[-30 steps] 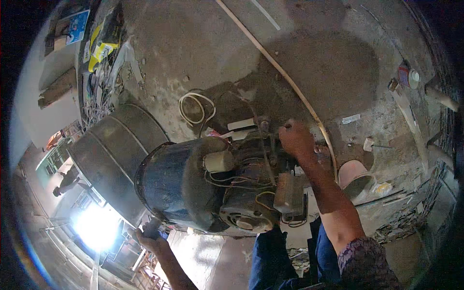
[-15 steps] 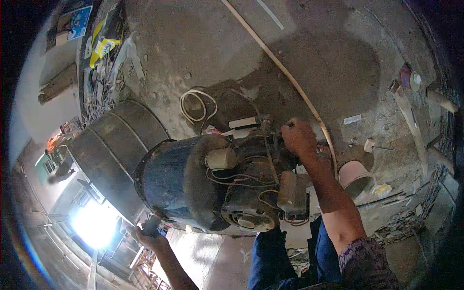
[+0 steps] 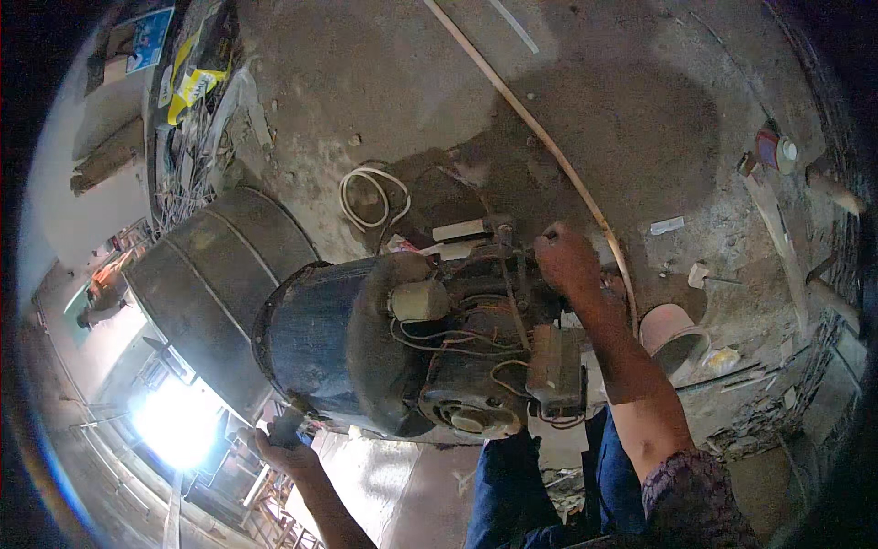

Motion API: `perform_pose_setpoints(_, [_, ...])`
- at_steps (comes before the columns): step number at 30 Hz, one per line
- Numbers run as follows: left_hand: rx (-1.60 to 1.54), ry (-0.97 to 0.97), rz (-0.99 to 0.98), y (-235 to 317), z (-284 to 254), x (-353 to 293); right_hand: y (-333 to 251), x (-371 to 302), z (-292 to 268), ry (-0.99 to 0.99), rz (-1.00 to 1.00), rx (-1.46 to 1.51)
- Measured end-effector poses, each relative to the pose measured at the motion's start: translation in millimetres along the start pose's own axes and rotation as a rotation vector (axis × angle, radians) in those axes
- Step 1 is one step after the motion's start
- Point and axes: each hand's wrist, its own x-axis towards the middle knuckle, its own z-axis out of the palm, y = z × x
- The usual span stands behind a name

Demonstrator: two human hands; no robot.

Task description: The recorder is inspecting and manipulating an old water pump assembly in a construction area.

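A glaring white light (image 3: 178, 428) burns at far left, beyond a large ribbed grey metal drum (image 3: 215, 270) set against the grimy dark-blue cylindrical tank (image 3: 315, 334) before me; whether the two touch, I cannot tell. My left hand (image 3: 291, 457) is clamped on a dark, blocky grip (image 3: 287, 428) by the tank's lower-left edge, well apart from my other one. A coil of white cable (image 3: 344, 203) lies on the grey floor beyond the tank, while a cream cylindrical canister (image 3: 419, 302) and a dark, wired round motor (image 3: 466, 403) sit at its right end, beside a brownish-grey rectangular box (image 3: 553, 361). My right hand (image 3: 564, 263) curls into a fist over the machinery's far right corner, its contents hidden. Past it, a long tan pole (image 3: 585, 194) crosses the floor, near a pinkish round tub (image 3: 668, 322) and, farthest right, a red bottle (image 3: 768, 146) with a white cap.
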Motion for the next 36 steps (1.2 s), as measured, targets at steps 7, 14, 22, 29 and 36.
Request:
perform_pose_setpoints(7, [-0.163,0.200,-0.208,-1,-7,6,-2,-4,3,0.125,-0.020,-0.092])
perform_pose_setpoints(14, [-0.255,0.336,-0.276,15,16,-8,9,6,2,0.002,0.053,-0.152])
perform_pose_setpoints(22, [-0.345,0.389,-0.261,1,4,-34,60,28,20,0.082,-0.324,-0.898])
perform_pose_setpoints(29, [-0.363,0.494,-0.358,12,12,-57,54,-1,15,0.227,-0.253,-0.256])
perform_pose_setpoints(36, [0.033,0.475,-0.535,11,-3,-61,51,-6,15,0.180,-0.190,-0.161])
